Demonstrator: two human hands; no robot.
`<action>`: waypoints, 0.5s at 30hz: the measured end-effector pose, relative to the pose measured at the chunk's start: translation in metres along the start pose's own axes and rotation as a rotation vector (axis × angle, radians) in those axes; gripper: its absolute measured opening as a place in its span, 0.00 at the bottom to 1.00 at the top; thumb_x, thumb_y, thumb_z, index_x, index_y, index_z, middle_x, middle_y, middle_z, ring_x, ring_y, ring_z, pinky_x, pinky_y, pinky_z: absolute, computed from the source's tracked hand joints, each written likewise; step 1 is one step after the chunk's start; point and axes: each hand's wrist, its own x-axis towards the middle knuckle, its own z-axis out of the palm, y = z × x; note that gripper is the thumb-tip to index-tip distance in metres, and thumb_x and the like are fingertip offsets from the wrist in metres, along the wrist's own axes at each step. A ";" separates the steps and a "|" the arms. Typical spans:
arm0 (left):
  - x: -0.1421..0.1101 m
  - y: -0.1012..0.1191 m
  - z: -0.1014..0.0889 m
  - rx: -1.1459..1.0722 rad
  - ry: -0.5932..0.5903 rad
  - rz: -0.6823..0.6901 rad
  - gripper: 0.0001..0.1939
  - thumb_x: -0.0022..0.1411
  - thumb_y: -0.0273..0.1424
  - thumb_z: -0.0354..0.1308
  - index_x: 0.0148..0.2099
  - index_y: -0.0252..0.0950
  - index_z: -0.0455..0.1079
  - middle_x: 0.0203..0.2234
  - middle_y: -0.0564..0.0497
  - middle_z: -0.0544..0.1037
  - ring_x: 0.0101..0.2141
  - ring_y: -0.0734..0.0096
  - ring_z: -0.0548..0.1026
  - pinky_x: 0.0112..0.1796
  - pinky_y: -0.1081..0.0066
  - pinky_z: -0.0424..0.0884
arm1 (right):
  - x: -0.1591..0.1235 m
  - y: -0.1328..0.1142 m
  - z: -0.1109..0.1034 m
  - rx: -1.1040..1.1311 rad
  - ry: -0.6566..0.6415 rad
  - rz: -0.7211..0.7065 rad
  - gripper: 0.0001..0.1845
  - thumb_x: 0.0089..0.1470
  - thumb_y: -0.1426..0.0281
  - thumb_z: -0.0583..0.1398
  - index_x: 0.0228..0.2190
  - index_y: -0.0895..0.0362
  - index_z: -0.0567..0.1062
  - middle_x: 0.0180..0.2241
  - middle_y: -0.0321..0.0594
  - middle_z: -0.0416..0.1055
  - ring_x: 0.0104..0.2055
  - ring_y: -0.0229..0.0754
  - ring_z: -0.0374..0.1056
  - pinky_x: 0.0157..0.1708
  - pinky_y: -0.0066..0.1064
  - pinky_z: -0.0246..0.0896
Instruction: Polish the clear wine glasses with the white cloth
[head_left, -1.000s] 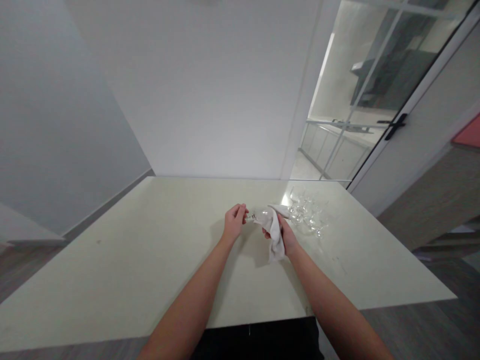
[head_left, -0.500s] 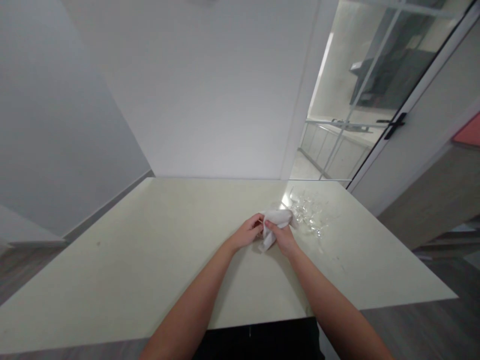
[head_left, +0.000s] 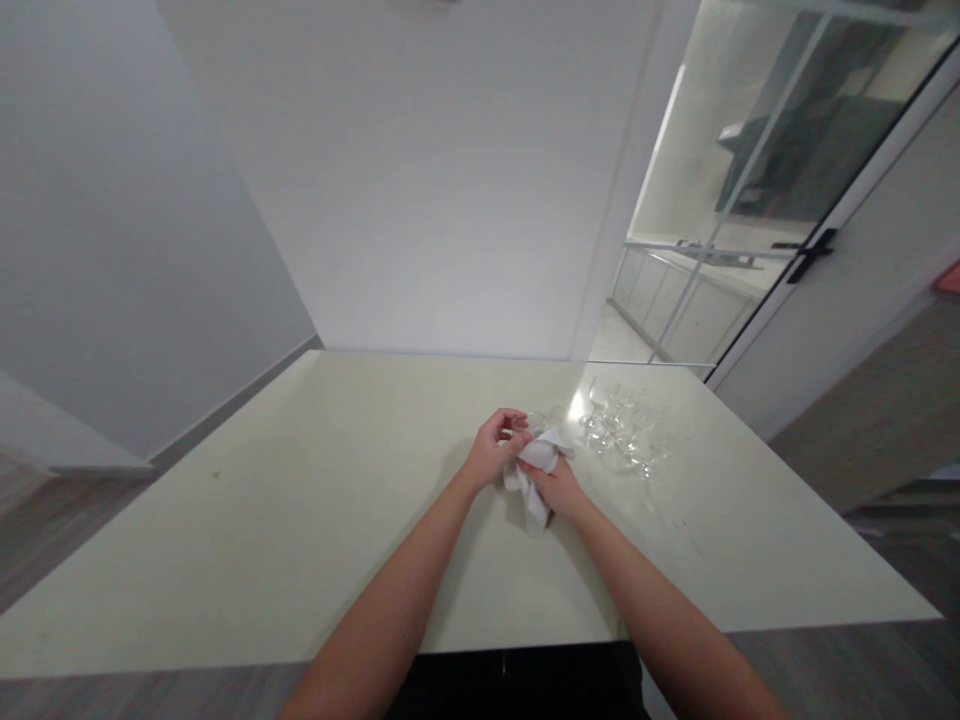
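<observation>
My left hand is closed with curled fingers around a clear, see-through object, which looks like glassware; its full shape is hard to make out. Bunched in my right hand is a white cloth, pressed against that object, with one end hanging down toward the table. Both hands are close together above the middle of the pale table. To the right of them lies a cluster of shiny transparent pieces, whose outlines blur into the tabletop.
A white wall rises behind the table's far edge. At the right stands a glass-paned door with a black handle. Thin marks show on the tabletop right of my right forearm.
The cloth has shifted slightly left and down, and its loose end hangs lower. My left hand has turned and lifted a little, showing more of the clear object. The view has swung slightly left.
</observation>
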 end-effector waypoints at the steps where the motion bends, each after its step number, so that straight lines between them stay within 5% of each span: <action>1: -0.001 0.000 0.002 -0.045 -0.029 -0.043 0.23 0.49 0.44 0.69 0.43 0.35 0.71 0.34 0.48 0.77 0.35 0.69 0.75 0.37 0.70 0.69 | -0.002 0.000 0.001 0.036 -0.050 0.038 0.21 0.46 0.58 0.68 0.41 0.54 0.78 0.46 0.42 0.77 0.51 0.48 0.70 0.59 0.43 0.59; 7: -0.006 0.004 0.006 -0.419 -0.142 -0.302 0.25 0.54 0.50 0.62 0.46 0.35 0.71 0.36 0.45 0.79 0.35 0.64 0.77 0.38 0.65 0.71 | -0.015 -0.001 -0.007 0.396 -0.197 0.483 0.24 0.41 0.56 0.71 0.38 0.56 0.77 0.34 0.42 0.78 0.34 0.46 0.74 0.39 0.38 0.71; 15: -0.006 0.002 0.002 -0.404 -0.116 -0.302 0.29 0.52 0.47 0.65 0.51 0.35 0.70 0.40 0.43 0.79 0.39 0.61 0.78 0.39 0.65 0.72 | -0.013 -0.003 0.002 0.240 -0.197 0.363 0.23 0.41 0.57 0.71 0.37 0.55 0.78 0.36 0.40 0.78 0.37 0.44 0.73 0.43 0.35 0.68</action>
